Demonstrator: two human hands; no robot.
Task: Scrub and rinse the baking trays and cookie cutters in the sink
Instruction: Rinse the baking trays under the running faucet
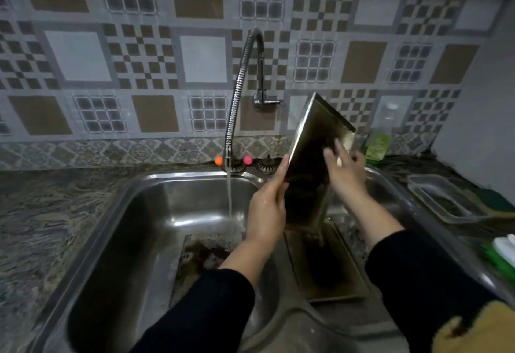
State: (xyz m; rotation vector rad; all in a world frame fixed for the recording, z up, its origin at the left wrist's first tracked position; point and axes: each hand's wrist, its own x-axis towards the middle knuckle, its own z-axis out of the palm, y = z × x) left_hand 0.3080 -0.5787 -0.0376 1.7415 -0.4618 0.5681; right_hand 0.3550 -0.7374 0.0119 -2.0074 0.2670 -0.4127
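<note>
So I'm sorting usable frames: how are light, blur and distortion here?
Head view: dim overall, glare on the sink wall; wide-angle bending curves the counter edges; right hand smeared by motion on the raised tray, left hand sharper; corners soft.

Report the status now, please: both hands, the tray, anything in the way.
Left hand grips raised tray edge. Right hand rubs its inner face. Tap stream runs beside, not on it. Second tray lies below.
</note>
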